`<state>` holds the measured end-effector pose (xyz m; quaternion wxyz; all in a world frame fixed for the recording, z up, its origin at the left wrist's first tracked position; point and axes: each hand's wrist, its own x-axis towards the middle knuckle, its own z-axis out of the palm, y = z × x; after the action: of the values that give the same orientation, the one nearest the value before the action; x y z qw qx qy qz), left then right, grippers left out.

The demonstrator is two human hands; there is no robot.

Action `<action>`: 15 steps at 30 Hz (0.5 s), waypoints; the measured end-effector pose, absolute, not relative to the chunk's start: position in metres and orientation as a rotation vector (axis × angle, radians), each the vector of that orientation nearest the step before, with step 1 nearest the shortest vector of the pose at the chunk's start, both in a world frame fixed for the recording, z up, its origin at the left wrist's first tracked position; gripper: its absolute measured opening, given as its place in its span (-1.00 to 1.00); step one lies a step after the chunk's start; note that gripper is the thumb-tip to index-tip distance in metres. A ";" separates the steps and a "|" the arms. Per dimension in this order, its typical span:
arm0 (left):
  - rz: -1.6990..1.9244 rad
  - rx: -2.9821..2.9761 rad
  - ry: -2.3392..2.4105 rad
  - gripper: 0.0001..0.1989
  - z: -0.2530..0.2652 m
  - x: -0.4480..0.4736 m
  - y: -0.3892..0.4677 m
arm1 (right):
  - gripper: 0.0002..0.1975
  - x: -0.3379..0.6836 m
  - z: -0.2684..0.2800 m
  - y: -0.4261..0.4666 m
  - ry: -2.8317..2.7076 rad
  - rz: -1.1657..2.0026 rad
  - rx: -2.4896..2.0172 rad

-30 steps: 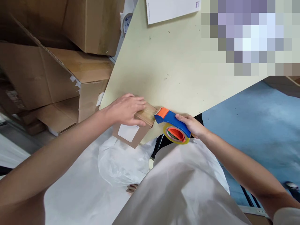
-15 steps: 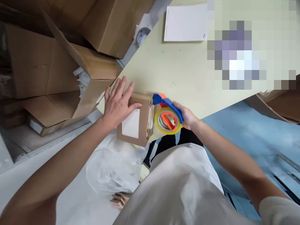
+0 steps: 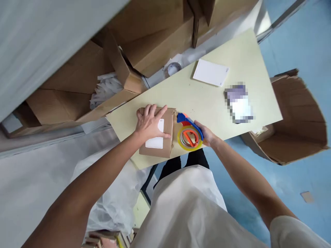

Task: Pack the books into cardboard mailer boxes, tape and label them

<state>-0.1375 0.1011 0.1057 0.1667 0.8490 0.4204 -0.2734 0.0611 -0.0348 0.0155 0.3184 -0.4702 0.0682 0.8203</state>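
Note:
A small brown cardboard box (image 3: 167, 146) with a white label (image 3: 154, 143) lies near the table's front edge. My left hand (image 3: 151, 124) rests on top of it, fingers spread toward its far edge and thumb across the label. Just right of the box, my right hand (image 3: 207, 133) is closed around the handle of a tape dispenser (image 3: 198, 128). This dispenser has a blue frame, an orange hub and a roll of yellowish clear tape; its blue head is close to the box's right side. Whether the tape touches the box, I cannot tell.
On the pale table (image 3: 181, 93) lie a white pad of labels (image 3: 211, 72) and a pixelated object (image 3: 239, 103). Large open cartons (image 3: 160, 41) stand along the far side, near a tape roll (image 3: 174, 68). Another open carton (image 3: 297, 120) is at the right, and a plastic bag (image 3: 108, 196) hangs below.
The view has swung, showing more of the table and the right-hand carton. My left hand's fingers are more bent over the box. The right hand keeps holding the tape dispenser beside it.

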 end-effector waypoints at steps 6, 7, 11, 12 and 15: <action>-0.680 2.392 1.273 0.18 0.112 -0.145 0.092 | -0.63 0.045 0.045 -0.051 0.139 2.106 -1.334; -0.653 2.376 1.320 0.18 0.112 -0.148 0.090 | -0.65 0.043 0.048 -0.043 0.125 2.117 -1.320; -0.539 2.173 1.712 0.21 0.107 -0.162 0.091 | -0.72 0.048 0.056 0.020 -0.039 2.241 -1.269; -0.510 2.108 1.800 0.23 0.106 -0.165 0.093 | -0.72 0.053 0.058 0.039 -0.101 2.280 -1.263; -0.482 2.058 1.819 0.31 0.104 -0.173 0.100 | -0.68 0.067 0.061 0.088 -0.237 2.406 -1.287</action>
<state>-0.1728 0.1003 0.1041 0.1755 0.7265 0.6422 -0.1702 0.0674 0.0879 0.0614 0.1997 -0.4604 -0.0847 0.8608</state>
